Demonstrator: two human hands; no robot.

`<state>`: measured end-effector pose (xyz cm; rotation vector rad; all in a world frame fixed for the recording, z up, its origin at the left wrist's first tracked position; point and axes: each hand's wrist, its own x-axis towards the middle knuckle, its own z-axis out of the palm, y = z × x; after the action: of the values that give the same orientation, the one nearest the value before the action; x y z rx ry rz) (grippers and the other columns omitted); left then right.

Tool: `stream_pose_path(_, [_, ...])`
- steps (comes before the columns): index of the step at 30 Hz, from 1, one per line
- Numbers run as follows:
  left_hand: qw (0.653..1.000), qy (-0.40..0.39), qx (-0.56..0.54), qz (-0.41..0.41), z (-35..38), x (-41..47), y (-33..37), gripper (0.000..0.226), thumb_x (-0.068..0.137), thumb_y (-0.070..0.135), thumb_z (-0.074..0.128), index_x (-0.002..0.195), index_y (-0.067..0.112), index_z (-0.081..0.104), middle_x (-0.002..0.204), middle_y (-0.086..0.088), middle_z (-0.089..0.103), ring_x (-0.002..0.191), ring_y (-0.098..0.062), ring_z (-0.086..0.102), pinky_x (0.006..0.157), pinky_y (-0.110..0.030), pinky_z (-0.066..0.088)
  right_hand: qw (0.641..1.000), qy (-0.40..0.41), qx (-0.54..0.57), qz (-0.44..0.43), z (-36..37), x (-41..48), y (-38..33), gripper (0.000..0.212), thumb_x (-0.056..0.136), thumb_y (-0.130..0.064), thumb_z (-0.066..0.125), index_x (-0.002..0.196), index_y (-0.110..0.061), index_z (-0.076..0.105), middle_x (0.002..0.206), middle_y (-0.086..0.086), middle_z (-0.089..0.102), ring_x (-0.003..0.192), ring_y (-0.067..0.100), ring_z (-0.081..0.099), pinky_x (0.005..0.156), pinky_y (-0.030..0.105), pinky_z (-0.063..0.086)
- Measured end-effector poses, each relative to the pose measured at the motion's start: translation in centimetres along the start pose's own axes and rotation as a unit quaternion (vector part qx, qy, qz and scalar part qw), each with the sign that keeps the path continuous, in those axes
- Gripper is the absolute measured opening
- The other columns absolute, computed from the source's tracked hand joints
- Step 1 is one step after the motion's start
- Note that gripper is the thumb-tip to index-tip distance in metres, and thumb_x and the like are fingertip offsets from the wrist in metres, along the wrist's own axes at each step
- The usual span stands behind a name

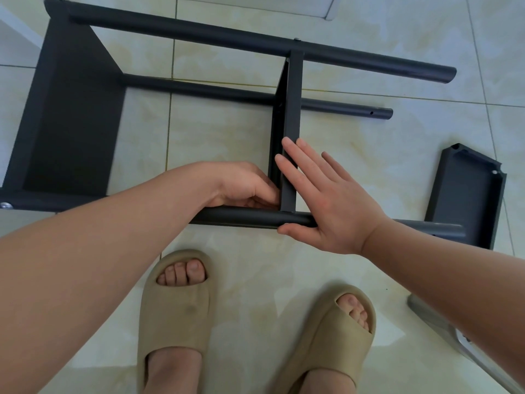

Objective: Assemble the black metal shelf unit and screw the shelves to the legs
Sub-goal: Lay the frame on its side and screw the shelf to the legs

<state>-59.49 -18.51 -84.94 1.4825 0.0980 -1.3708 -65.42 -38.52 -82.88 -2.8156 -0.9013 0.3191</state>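
The black shelf unit lies on its side on the tiled floor. An end shelf [74, 115] is at the left and a middle shelf [292, 103] stands on edge between the legs. The far leg [227, 35] and a lower leg [341, 108] run to the right. My left hand [241, 186] curls its fingers at the corner where the middle shelf meets the near leg [241, 217]; its fingertips are hidden behind the shelf's rim. My right hand [326, 200] lies flat with straight fingers against the shelf's other face, thumb on the near leg.
A loose black shelf [466, 200] lies at the right, leaning over the near leg's end. A silver screw head [6, 205] shows at the far left. My feet in tan slippers [176, 308] stand close by. A grey metal piece [443, 328] lies at the bottom right.
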Motion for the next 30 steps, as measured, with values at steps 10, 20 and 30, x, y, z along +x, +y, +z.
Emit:
stream_pose_path(10, [1.0, -0.024, 0.006, 0.001, 0.07, 0.21, -0.03, 0.013, 0.091, -0.002, 0.056, 0.091, 0.002, 0.069, 0.083, -0.014, 0.072, 0.072, -0.02, 0.071, 0.066, -0.024, 0.058, 1.0, 0.0, -0.001, -0.001, 0.06, 0.02, -0.04, 0.095, 0.093, -0.073, 0.038, 0.161, -0.01, 0.018, 0.17, 0.009, 0.005, 0.157, 0.027, 0.003, 0.122, 0.056, 0.023])
stream_pose_path(20, [0.999, -0.046, -0.008, -0.01, -0.17, 0.46, -0.18, 0.02, 0.09, 0.001, 0.057, 0.083, 0.008, 0.074, 0.088, -0.014, 0.074, 0.08, -0.023, 0.072, 0.076, -0.031, 0.057, 1.0, 0.004, 0.0, 0.0, 0.0, 0.02, -0.05, 0.095, 0.092, -0.073, 0.038, 0.161, -0.01, 0.02, 0.17, 0.01, 0.006, 0.157, 0.027, 0.005, 0.121, 0.056, 0.024])
stream_pose_path(30, [0.998, -0.058, -0.025, -0.018, -0.6, 0.52, -0.26, 0.02, 0.089, -0.004, 0.054, 0.09, 0.002, 0.072, 0.08, -0.014, 0.071, 0.073, -0.021, 0.071, 0.071, -0.027, 0.058, 1.0, 0.008, -0.003, -0.002, 0.13, 0.02, 0.01, 0.095, 0.093, -0.073, 0.039, 0.161, -0.009, 0.02, 0.17, 0.01, 0.007, 0.157, 0.027, 0.005, 0.121, 0.056, 0.024])
